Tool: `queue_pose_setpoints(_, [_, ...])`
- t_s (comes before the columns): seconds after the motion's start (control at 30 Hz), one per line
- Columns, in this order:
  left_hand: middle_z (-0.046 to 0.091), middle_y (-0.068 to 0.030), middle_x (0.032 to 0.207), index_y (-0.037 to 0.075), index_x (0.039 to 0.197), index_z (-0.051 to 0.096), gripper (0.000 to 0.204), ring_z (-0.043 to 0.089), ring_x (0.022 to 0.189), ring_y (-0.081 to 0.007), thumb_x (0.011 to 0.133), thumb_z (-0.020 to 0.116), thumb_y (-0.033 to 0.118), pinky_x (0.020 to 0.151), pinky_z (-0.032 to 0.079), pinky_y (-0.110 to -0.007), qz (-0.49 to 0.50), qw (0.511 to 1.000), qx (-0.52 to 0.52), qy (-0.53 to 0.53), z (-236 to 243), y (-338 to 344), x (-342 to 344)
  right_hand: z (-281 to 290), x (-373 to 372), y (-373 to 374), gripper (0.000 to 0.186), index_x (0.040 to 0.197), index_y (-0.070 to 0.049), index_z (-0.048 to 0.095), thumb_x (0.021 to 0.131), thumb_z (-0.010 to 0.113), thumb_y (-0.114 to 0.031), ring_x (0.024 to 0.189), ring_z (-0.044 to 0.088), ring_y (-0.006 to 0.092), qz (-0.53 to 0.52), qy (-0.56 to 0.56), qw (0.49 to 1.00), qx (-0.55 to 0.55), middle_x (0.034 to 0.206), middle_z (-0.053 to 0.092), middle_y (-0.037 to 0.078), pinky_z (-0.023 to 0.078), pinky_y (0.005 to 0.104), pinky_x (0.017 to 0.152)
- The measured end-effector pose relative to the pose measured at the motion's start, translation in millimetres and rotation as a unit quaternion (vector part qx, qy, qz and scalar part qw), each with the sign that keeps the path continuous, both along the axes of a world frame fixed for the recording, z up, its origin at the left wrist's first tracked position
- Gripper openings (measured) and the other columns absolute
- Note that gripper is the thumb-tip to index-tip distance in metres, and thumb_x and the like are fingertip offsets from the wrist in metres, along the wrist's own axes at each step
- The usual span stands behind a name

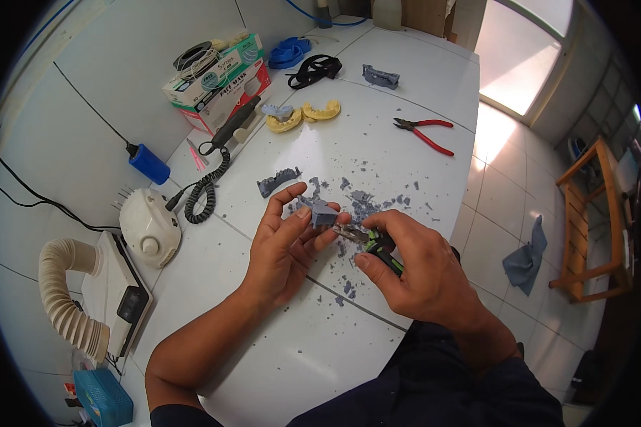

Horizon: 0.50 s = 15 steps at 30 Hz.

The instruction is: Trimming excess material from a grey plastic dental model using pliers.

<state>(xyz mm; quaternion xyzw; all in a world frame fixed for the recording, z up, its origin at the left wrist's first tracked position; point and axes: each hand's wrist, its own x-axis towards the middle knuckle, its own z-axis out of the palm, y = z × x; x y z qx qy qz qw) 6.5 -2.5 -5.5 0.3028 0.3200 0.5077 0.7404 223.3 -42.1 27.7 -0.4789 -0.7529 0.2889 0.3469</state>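
My left hand [283,245] pinches a small grey-blue moulded block [322,214], which looks like a dental model, between thumb and fingers above the table. In my right hand [421,267] are pliers [379,249] with black and green handles. Their metal jaws point left and are close to the block's right side; whether they touch it I cannot tell. Broken grey chips [363,205] lie scattered on the white table under and around both hands. Just beyond my left fingers rests another grey moulded piece [276,182].
Red-handled cutters [429,134] lie to the right, near the table edge. Yellow dental casts [322,111] and a third grey piece [380,76] sit farther back. On the left are a handpiece [233,122] with coiled cord, face mask boxes [221,89], a white control unit [149,226] and a ribbed hose [60,299].
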Motion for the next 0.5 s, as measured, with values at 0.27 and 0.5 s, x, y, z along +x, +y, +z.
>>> queue_pose_setpoints(0.27, [0.057, -0.0238, 0.13, 0.007, 0.147, 0.029, 0.054, 0.064, 0.125, -0.0339, 0.105, 0.059, 0.023, 0.101, 0.06, -0.036, -0.003, 1.0, 0.008, 0.013, 0, 1, 0, -3, 4, -3, 0.042, 0.119, 0.004, 0.061, 0.09, 0.074, -0.023, 0.087, 0.067, 0.0343, -0.037, -0.08, 0.994, 0.065, 0.097, 0.066, 0.019, 0.051, 0.0444, 0.081])
queue_pose_setpoints(0.5, [0.057, -0.023, 0.13, 0.01, 0.146, 0.029, 0.053, 0.064, 0.124, -0.0344, 0.105, 0.059, 0.023, 0.105, 0.058, -0.041, 0.005, 1.0, 0.014, 0.001, -1, 0, 1, -10, 4, -6, 0.041, 0.117, 0.003, 0.063, 0.087, 0.077, -0.021, 0.088, 0.064, 0.0325, -0.044, -0.102, 0.988, 0.106, 0.095, 0.064, 0.016, 0.05, 0.0432, 0.081])
